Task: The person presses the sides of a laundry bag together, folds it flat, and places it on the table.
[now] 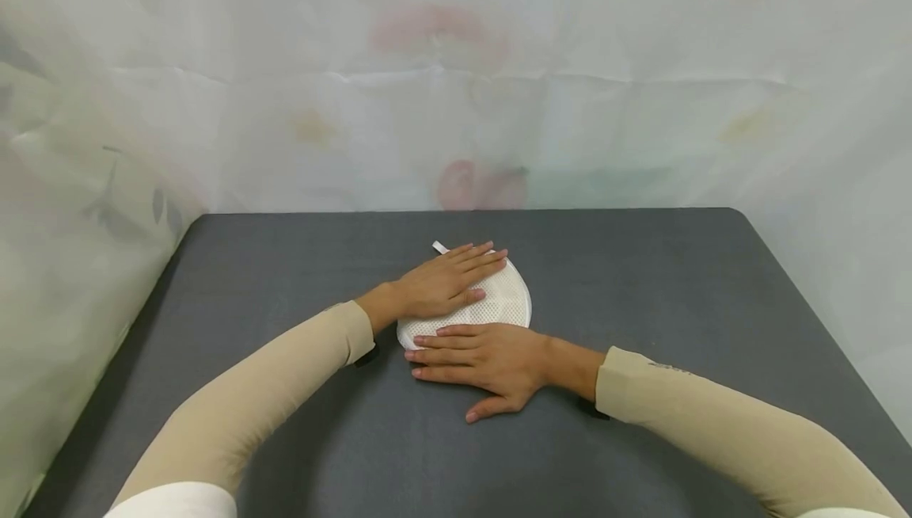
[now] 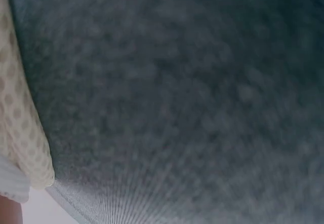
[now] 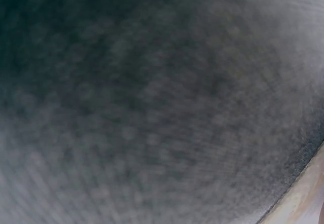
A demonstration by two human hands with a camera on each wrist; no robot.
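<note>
Both hands flat, fingers straight — left hand (image 1: 443, 282) pressing on the white mesh pad (image 1: 499, 304) at worktop (image 1: 677, 288) centre, right hand (image 1: 484, 359) at its 6 o'clock edge — flattening step, likely; next needs even pressure.

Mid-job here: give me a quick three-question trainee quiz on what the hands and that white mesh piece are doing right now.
1. True or false: the left hand lies flat, fingers straight, on the white mesh pad.
2. Where do the right hand fingers reach? A) the pad's near edge B) the table's far corner C) the backdrop
3. Fill in: a small white ___ sticks out from the pad's far side.

Key: 1. True. 2. A; its palm rests on the dark grey table. 3. Tab, or loop; too small to tell which.
</note>
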